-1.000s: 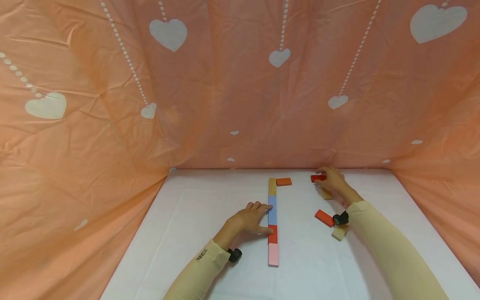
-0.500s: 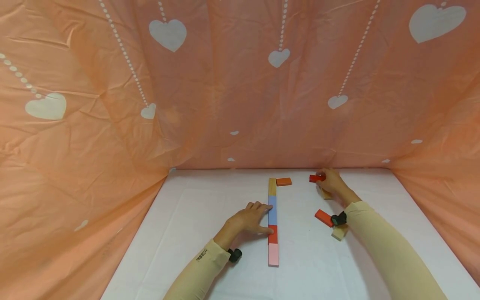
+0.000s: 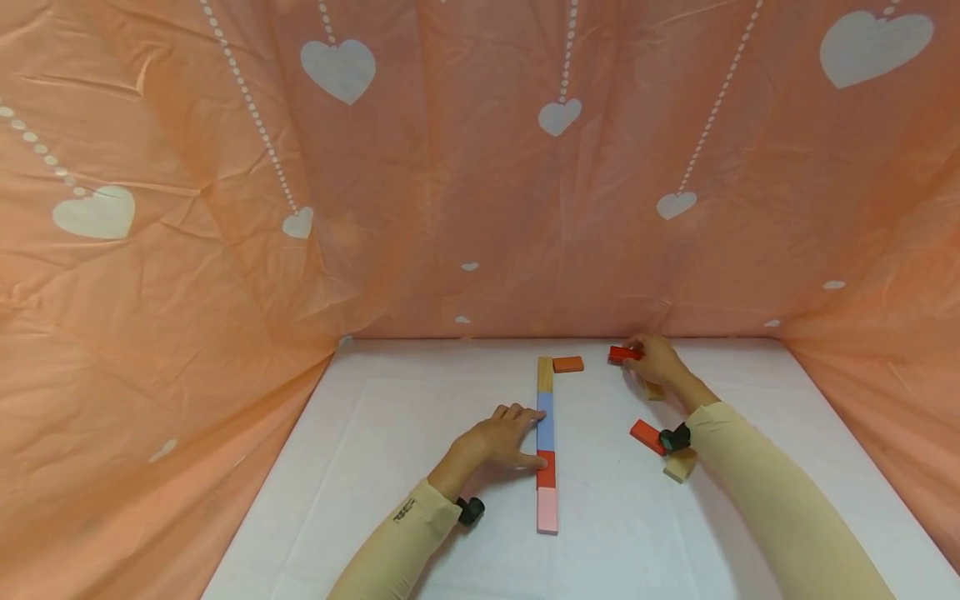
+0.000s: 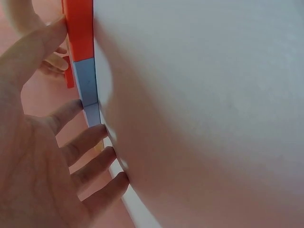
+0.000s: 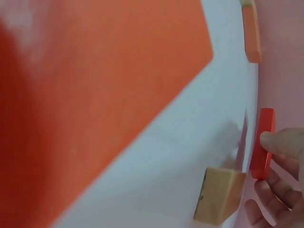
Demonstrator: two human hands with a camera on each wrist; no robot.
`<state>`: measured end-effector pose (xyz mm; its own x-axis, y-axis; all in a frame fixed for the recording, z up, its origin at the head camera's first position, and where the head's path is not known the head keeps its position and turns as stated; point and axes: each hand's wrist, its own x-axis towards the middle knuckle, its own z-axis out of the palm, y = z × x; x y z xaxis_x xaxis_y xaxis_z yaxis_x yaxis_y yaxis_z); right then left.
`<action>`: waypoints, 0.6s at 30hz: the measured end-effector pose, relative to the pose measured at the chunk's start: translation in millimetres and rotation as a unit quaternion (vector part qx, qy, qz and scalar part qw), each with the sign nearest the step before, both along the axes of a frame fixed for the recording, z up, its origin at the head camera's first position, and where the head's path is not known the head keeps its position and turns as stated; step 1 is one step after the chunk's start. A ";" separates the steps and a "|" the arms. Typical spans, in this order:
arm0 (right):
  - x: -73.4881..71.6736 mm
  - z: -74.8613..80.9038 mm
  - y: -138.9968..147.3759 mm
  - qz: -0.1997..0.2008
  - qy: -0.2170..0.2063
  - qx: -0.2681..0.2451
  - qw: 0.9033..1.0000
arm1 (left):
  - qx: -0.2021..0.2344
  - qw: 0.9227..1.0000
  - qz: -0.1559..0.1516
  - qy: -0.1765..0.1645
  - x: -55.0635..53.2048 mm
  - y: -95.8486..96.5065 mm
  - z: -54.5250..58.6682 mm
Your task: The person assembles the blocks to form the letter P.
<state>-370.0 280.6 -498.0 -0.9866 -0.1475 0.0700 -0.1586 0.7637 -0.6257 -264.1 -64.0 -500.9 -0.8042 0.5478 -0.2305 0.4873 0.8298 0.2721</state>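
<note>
A straight row of flat blocks runs away from me: a pink block (image 3: 547, 510), a red block (image 3: 546, 469), blue blocks (image 3: 545, 422) and a plain wooden block (image 3: 545, 375). My left hand (image 3: 497, 438) reaches in from the left, fingers spread; its thumb is at the red block's top and the index fingertip touches a blue one. Near the back, my right hand (image 3: 656, 362) pinches another red block (image 3: 621, 355) between thumb and fingers. In the right wrist view this red block (image 5: 262, 147) is apart from its shadow.
An orange block (image 3: 567, 364) lies against the right side of the row's far end. Under my right arm are an orange-red block (image 3: 647, 436) and a wooden block (image 3: 680, 467). Another wooden block (image 3: 655, 390) sits below the right hand. An orange curtain (image 3: 480, 208) hangs behind the table.
My right hand has tightened from reaching over the red block to pinching it, and has carried it slightly left. The left hand stays in place.
</note>
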 end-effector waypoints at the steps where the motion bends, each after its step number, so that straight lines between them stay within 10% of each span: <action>1: 0.1 0.5 -1.7 0.001 -0.003 -0.002 1.000 | 0.000 1.000 0.001 0.000 0.1 -0.1 0.0; 18: 3.5 3.8 -23.6 0.033 -0.049 -0.004 0.998 | 0.001 1.000 0.001 0.003 -0.4 -1.1 -2.0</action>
